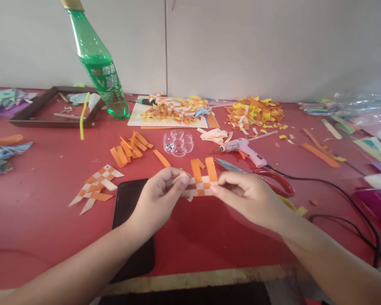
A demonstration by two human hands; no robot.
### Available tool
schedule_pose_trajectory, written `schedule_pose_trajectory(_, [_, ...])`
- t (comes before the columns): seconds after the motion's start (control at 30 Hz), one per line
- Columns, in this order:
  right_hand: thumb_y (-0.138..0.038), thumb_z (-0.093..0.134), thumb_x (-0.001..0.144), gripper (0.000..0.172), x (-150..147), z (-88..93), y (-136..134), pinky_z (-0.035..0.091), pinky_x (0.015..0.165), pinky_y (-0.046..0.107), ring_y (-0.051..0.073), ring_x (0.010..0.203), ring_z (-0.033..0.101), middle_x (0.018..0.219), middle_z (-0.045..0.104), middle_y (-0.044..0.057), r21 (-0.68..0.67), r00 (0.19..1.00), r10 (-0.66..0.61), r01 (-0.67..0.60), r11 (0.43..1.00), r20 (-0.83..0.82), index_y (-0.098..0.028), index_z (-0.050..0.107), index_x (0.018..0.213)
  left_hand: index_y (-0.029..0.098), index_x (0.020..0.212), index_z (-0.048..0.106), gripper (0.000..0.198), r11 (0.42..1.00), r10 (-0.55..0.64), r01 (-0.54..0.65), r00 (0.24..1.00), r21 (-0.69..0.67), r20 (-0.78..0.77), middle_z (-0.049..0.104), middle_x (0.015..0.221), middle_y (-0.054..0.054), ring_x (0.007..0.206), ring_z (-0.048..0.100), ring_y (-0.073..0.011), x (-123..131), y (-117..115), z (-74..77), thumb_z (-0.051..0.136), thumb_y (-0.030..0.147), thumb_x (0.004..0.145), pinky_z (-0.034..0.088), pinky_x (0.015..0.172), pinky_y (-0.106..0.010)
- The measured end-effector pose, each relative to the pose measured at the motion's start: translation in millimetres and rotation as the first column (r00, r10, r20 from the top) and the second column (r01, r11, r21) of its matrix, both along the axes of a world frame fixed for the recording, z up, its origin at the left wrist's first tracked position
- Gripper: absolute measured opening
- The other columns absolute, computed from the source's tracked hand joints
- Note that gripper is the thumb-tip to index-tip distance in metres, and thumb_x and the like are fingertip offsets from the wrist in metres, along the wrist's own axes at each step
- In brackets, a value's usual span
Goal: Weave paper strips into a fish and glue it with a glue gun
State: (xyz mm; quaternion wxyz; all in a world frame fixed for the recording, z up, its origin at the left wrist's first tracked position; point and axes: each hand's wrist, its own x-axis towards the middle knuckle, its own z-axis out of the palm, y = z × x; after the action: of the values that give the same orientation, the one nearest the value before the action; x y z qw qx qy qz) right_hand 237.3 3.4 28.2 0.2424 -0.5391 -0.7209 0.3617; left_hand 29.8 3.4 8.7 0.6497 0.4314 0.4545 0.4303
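Between my two hands is a small woven piece of orange and white paper strips [204,185], with loose orange ends pointing up and away from me. My left hand [160,197] pinches its white strips at the left between thumb and fingers. At its right edge my right hand [249,197] also pinches the weave, thumb in front. A finished-looking woven paper fish [97,186] lies flat on the table to the left. Several loose orange strips [127,150] lie beyond my left hand. Just past my right hand are scissors [273,180] with red handles, partly hidden by it.
A black phone [131,250] lies under my left forearm. A pink glue gun [244,148] with a black cord rests behind the scissors. Farther back are a clear flower-shaped case [178,142], paper scraps [255,112], a green bottle [103,72] and a dark frame [47,123].
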Motion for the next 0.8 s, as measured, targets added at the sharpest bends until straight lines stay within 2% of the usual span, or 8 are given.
schedule_pose_trajectory(0.13, [-0.033,0.055,0.089,0.030,9,-7.3,11,0.035,0.049,0.023,0.009,0.051,0.044,0.056,0.048,-0.005,0.031,0.950,-0.183,0.197,0.980,-0.252,-0.020,0.048,0.063,0.015,0.099,0.063,0.027,0.998,0.037,-0.038,0.999,-0.047,-0.019,0.075,0.096,-0.009,0.090,0.072,-0.0221,2,4,-1.0,0.062,0.040,0.088,0.060,0.074,-0.033])
schedule_pose_trajectory(0.23, [-0.033,0.055,0.090,0.030,16,-16.7,13,0.034,0.047,0.023,0.010,0.051,0.045,0.055,0.049,-0.004,-0.009,0.865,-0.262,0.286,0.958,-0.429,-0.021,0.048,0.064,0.017,0.124,0.059,0.039,0.997,-0.078,0.079,0.992,0.009,-0.104,0.068,0.124,-0.014,0.115,0.064,-0.0265,3,1,-4.2,0.061,0.034,0.089,0.059,0.083,-0.036])
schedule_pose_trajectory(0.33, [-0.034,0.056,0.091,0.029,19,-22.9,12,0.034,0.047,0.024,0.011,0.052,0.046,0.055,0.050,-0.004,-0.003,0.841,-0.258,0.292,0.956,-0.476,-0.021,0.051,0.065,0.023,0.135,0.053,0.046,0.972,-0.149,0.184,0.963,0.144,-0.225,0.053,0.145,-0.010,0.130,0.052,-0.0280,0,-3,-8.2,0.059,0.029,0.090,0.053,0.098,-0.042])
schedule_pose_trajectory(0.47, [-0.035,0.056,0.092,0.027,19,-25.5,12,0.036,0.048,0.024,0.010,0.051,0.045,0.056,0.051,-0.004,0.048,0.851,-0.238,0.294,0.955,-0.469,-0.021,0.055,0.068,0.024,0.139,0.049,0.047,0.925,-0.080,0.223,0.905,0.306,-0.418,0.052,0.145,-0.008,0.135,0.047,-0.0250,-5,-6,-9.1,0.049,0.022,0.092,0.038,0.113,-0.046])
schedule_pose_trajectory(0.53, [-0.036,0.056,0.092,0.027,18,-25.8,13,0.037,0.049,0.024,0.010,0.052,0.047,0.059,0.052,-0.004,0.053,0.843,-0.235,0.296,0.954,-0.485,-0.021,0.056,0.070,0.020,0.135,0.052,0.044,0.880,0.008,0.256,0.834,0.399,-0.552,0.054,0.142,-0.010,0.133,0.048,-0.0246,-7,-5,-8.4,0.047,0.018,0.091,0.036,0.114,-0.047])
schedule_pose_trajectory(0.63, [-0.036,0.055,0.093,0.027,15,-25.3,13,0.040,0.051,0.025,0.011,0.055,0.050,0.063,0.053,-0.003,0.049,0.820,-0.222,0.291,0.956,-0.527,-0.022,0.055,0.071,0.011,0.132,0.052,0.044,0.755,0.181,0.405,0.627,0.515,-0.758,0.052,0.143,-0.019,0.138,0.041,-0.0307,-6,-4,-9.9,0.051,0.024,0.090,0.034,0.113,-0.051])
schedule_pose_trajectory(0.7, [-0.036,0.056,0.093,0.027,14,-24.8,13,0.041,0.052,0.025,0.011,0.055,0.050,0.063,0.053,-0.003,0.052,0.816,-0.209,0.279,0.959,-0.539,-0.022,0.054,0.070,0.006,0.134,0.049,0.052,0.678,0.250,0.530,0.484,0.509,-0.839,0.048,0.145,-0.023,0.143,0.032,-0.0354,-5,-3,-12.5,0.054,0.032,0.090,0.031,0.114,-0.055])
schedule_pose_trajectory(0.8, [-0.038,0.056,0.093,0.028,13,-24.9,11,0.041,0.053,0.026,0.011,0.055,0.050,0.063,0.054,-0.003,0.054,0.821,-0.200,0.270,0.961,-0.535,-0.022,0.054,0.070,0.008,0.135,0.048,0.051,0.640,0.257,0.635,0.354,0.433,-0.899,0.050,0.144,-0.023,0.141,0.035,-0.0365,-4,-2,-15.7,0.052,0.033,0.091,0.033,0.112,-0.056])
